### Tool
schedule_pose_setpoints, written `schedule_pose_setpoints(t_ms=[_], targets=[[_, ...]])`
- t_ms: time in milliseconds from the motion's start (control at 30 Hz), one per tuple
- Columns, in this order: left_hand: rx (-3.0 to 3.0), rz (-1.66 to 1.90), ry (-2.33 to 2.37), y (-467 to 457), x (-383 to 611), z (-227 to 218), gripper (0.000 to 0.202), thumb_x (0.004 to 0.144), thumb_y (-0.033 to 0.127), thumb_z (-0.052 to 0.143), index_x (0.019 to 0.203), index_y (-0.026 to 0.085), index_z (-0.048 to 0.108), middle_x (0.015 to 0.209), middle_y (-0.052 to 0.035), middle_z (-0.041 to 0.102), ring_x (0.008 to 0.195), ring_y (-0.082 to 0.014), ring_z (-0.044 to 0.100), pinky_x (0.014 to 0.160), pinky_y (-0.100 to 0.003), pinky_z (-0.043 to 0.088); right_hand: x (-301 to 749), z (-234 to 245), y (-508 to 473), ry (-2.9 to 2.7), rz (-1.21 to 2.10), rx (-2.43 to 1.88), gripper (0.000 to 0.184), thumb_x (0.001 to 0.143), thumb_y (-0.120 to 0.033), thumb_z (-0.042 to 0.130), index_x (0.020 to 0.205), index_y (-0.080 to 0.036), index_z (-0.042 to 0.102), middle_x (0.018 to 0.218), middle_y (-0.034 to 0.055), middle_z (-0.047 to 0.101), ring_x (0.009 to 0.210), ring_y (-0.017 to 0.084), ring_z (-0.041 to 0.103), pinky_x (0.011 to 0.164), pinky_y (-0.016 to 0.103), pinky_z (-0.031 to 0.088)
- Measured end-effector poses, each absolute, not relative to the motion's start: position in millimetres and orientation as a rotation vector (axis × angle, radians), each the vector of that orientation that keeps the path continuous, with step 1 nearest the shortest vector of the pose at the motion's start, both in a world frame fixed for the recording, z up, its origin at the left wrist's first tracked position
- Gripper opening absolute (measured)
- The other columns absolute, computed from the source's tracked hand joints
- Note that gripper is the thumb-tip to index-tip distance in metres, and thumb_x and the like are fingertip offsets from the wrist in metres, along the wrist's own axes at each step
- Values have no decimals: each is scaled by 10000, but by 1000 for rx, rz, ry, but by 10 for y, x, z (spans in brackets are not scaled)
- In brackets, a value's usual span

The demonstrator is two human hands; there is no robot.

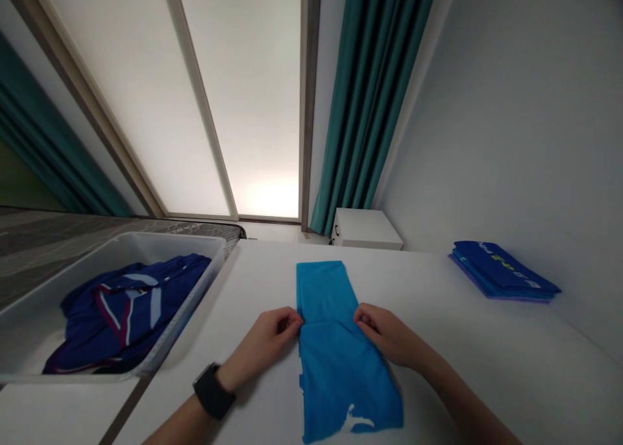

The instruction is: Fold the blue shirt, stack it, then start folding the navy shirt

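Note:
A light blue shirt (335,360), folded into a long narrow strip, lies on the white table (462,341) straight ahead. A white logo shows near its close end. My left hand (265,344) pinches the strip's left edge at about its middle, fingers closed on the cloth. My right hand (384,335) pinches the right edge at the same height. A crease runs across the shirt between the two hands. A dark watch (213,390) sits on my left wrist.
A grey plastic bin (204,283) at the left holds crumpled dark blue clothes (126,309). A stack of folded blue garments (503,277) lies at the far right by the wall. Behind the table stand a small white cabinet (367,228), teal curtains and a window.

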State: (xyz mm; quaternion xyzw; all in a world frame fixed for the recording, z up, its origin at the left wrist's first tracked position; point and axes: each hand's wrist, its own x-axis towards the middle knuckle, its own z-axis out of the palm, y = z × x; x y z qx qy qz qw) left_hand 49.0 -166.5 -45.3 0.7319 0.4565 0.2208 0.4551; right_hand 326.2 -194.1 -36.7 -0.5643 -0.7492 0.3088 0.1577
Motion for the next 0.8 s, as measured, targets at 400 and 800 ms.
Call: schedule_pose_setpoints(t_ms=[400, 800], targets=[[1952, 526, 1176, -1684, 557, -439, 257, 894, 354, 492, 867, 166, 665, 725, -14, 653, 637, -149, 563, 597, -240, 386, 2845, -181, -2209, -2403, 373, -1383, 239, 970, -224, 429, 1125, -196, 608, 1100, 90, 616, 1028, 233, 551, 943, 429, 436], [1969, 545, 1226, -1687, 586, -463, 236, 877, 334, 498, 813, 173, 658, 715, -15, 678, 638, -147, 589, 601, -230, 407, 2616, -265, -2508, -2721, 644, -1193, 623, 989, -472, 382, 1526, -205, 214, 1583, 56, 186, 1450, 242, 188, 1197, 405, 148]])
